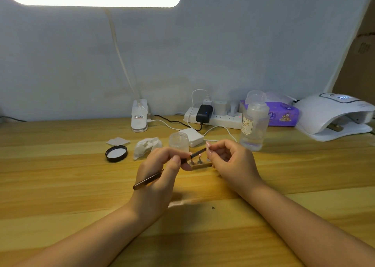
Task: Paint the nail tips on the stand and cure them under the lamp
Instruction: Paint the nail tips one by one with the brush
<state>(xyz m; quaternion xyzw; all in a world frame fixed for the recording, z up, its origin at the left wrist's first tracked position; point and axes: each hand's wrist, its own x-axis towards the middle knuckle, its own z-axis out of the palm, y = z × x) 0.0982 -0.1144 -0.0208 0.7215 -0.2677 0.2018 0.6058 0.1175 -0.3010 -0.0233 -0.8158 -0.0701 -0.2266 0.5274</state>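
A dark brown brush (pixel 149 179) is showing against the yellow wood-grain worktop (pixel 60 185); a purple printed tissue pack (pixel 284 114) and white curing lamp (pixel 328 114) are sitting beyond.

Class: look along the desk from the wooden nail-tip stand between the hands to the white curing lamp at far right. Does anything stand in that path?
Yes. The clear labelled bottle stands on the desk between the wooden stand and the curing lamp, just right of the right hand. White cables also lie behind the stand.
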